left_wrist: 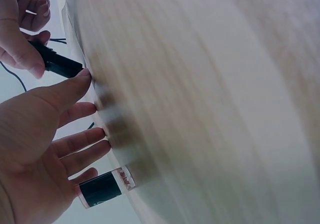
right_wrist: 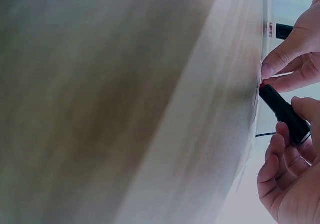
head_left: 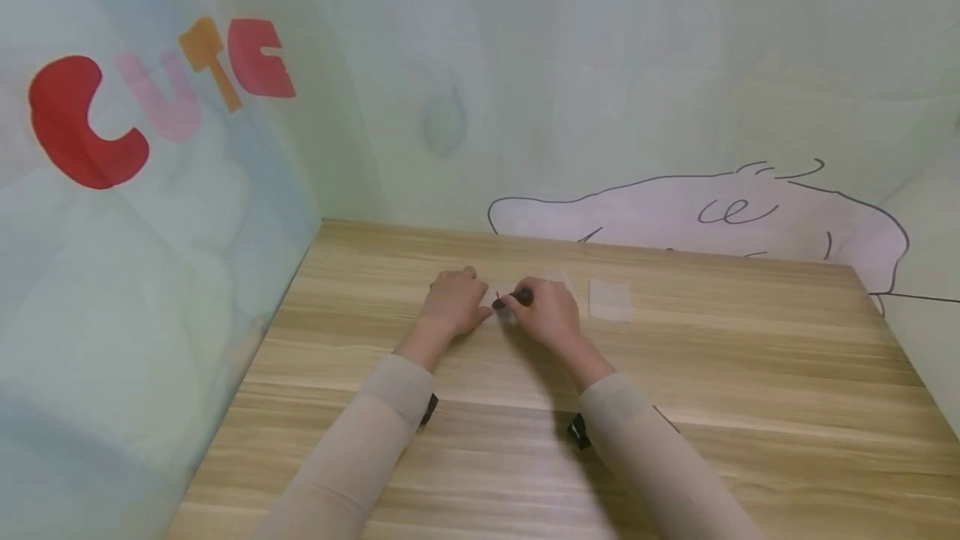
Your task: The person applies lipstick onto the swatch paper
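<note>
My right hand [head_left: 551,311] pinches a short black tube [right_wrist: 282,109] between thumb and fingers. The tube is tilted, with a red tip close to the tabletop. A small red mark [head_left: 497,296] shows beside that tip on a pale sheet [head_left: 489,300], largely covered by the hands. My left hand [head_left: 453,302] rests its fingertips on the surface left of the tube, fingers fairly straight, thumb right by the tube's end in the left wrist view. Beside its little finger stands a small cylinder [left_wrist: 102,189] with a black band and a clear end, mostly hidden by the hand from above.
A square whitish sheet [head_left: 610,300] lies on the wooden table [head_left: 675,373] right of my right hand. Part of another pale sheet [head_left: 561,279] shows behind that hand. A printed cloth wall [head_left: 405,90] borders the table at the back and left.
</note>
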The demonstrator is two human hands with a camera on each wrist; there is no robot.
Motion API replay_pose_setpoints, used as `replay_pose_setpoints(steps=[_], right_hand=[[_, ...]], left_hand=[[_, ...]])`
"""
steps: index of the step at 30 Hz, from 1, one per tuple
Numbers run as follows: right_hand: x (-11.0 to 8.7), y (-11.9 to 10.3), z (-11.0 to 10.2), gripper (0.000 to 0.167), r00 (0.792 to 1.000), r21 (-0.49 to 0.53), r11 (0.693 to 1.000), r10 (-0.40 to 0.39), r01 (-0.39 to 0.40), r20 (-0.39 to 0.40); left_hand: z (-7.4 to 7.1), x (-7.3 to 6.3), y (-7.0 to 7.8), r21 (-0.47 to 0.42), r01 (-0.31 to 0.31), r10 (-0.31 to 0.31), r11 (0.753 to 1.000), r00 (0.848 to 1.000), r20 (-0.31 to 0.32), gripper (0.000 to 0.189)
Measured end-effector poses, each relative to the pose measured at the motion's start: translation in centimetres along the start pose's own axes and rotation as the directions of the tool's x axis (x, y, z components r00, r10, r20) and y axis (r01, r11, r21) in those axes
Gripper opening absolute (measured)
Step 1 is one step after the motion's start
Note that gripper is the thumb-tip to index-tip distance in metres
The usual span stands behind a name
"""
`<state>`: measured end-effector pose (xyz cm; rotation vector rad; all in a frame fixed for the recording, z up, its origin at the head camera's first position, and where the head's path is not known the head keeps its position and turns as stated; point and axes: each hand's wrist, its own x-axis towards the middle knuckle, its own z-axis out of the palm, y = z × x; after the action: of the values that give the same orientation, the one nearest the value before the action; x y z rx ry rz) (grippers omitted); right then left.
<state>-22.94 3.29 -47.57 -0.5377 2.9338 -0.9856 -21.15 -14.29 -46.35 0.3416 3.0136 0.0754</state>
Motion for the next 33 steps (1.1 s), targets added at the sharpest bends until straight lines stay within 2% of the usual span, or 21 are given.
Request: replay_pose_setpoints(steps=[4, 7, 11, 13, 16, 19, 23, 33], right_hand=[[-0.2, 0.2, -0.1, 0.025, 1.000, 0.034, 0.999, -0.002, 0.002, -0.008], [-0.3, 0.6, -0.6, 0.024, 1.000, 0.100, 0.995, 0.008, -0.005, -0.030], [-0.2, 1.2, -2.2, 0.021, 0.995, 0.196, 0.981, 0.035, -0.016, -0.097], [-0.1, 1.6, -3.2, 0.022, 0.990, 0.217, 0.976, 0.051, -0.021, -0.131], [0.0, 2.3, -4.4, 0.024, 0.983, 0.218, 0.976, 0.064, -0.025, -0.172], [-0.1, 3.1, -5.2, 0.025, 0.976, 0.221, 0.975, 0.069, -0.022, -0.209], [-0.3, 4.2, -5.9, 0.023, 0.967, 0.227, 0.974, 0.064, -0.007, -0.247], [-0.8, 5.8, -7.2, 0.023, 0.956, 0.215, 0.976, 0.096, -0.035, -0.277]], left_hand=[[0.0, -0.1, 0.1, 0.001, -0.005, 0.005, 1.000, 1.000, -0.005, 0.037], [-0.1, 0.0, 0.3, -0.016, -0.005, 0.005, 1.000, 1.000, 0.001, 0.037], [-0.1, 0.2, 0.4, -0.038, -0.004, 0.003, 0.999, 1.000, -0.004, 0.036], [-0.1, 0.4, 0.5, -0.057, 0.004, -0.004, 0.998, 1.000, -0.010, 0.038], [-0.2, 0.7, 0.8, -0.099, -0.018, 0.015, 0.995, 0.999, -0.028, 0.041], [-0.2, 1.2, 1.6, -0.144, -0.050, 0.044, 0.988, 0.998, -0.044, 0.046], [0.1, 2.3, 3.0, -0.160, -0.080, 0.072, 0.984, 0.996, -0.061, 0.047], [1.1, 4.3, 6.0, -0.167, -0.089, 0.081, 0.982, 0.995, -0.052, 0.051]])
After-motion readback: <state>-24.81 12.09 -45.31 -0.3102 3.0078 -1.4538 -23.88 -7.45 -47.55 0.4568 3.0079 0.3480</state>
